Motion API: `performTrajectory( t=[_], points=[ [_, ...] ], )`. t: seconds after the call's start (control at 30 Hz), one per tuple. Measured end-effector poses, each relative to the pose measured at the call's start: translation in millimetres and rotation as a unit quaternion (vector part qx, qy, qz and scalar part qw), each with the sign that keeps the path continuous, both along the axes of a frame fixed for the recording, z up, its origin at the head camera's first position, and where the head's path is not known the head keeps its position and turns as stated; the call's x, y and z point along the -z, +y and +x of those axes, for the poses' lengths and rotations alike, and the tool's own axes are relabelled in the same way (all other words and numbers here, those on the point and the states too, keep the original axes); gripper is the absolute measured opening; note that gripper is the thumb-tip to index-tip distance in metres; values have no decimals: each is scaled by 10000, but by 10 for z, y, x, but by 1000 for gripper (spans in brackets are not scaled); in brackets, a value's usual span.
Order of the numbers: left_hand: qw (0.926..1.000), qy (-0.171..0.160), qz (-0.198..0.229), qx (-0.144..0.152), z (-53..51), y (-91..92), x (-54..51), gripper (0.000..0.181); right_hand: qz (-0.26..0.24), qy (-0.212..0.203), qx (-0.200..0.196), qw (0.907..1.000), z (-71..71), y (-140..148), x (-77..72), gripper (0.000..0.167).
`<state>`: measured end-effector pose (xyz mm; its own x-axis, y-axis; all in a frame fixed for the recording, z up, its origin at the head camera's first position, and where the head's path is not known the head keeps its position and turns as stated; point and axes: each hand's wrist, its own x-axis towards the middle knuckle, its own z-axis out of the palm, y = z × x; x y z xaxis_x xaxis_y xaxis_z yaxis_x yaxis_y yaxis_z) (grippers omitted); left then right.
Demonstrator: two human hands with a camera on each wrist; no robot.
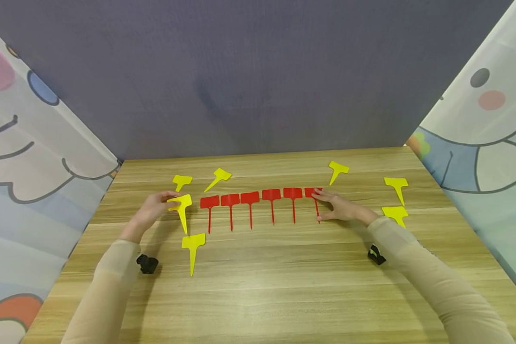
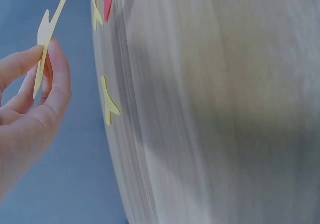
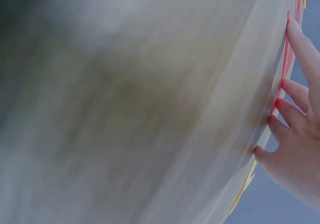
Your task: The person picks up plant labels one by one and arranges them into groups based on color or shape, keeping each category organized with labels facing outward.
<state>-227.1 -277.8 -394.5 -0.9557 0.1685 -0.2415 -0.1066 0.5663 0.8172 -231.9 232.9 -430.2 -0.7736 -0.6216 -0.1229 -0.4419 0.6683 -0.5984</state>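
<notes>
Here, the row of red tags (image 1: pixel 271 194) serves as your landmark. Your left hand (image 1: pixel 152 210) is just left of the row, finger and thumb pinching a yellow tag (image 1: pixel 183 212) by the edge of its head, raised off the table (image 1: pixel 258 286). The pinched tag's long axis runs toward you, stem tip nearest you and slightly rightward, close to parallel with the red stems; the row's left end is just to its right, with your left hand the nearer. Your right hand (image 1: pixel 339 206) is at the row's right end, fingers spread, touching the last red tag (image 1: pixel 308 192) at its head and near its stem tip. A loose yellow tag (image 1: pixel 193 242) lies on your side of the row's left end; more yellow tags (image 1: pixel 338 167) lie beyond the row and to its right.
</notes>
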Motion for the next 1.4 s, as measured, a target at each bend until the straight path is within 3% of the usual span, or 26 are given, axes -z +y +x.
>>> performTrajectory(
  t=[0.47, 0.77, 1.07, 1.4],
  points=[
    [9988, 122, 403, 260, 76, 230, -56, 33, -26, -73, 36, 10000, 1, 1, 7, 76],
    [9955, -46, 810, 495, 96, 342, -32, 34, 20, 52, -12, 10000, -11, 1, 17, 76],
    [9960, -8, 454, 766, 147, 465, -66, 31, 37, 54, -11, 10000, -14, 2, 16, 76],
    [9931, -47, 480, 1065, 198, 572, -74, 23, 92, -47, 20, 9999, -14, 4, 20, 77]
  ],
)
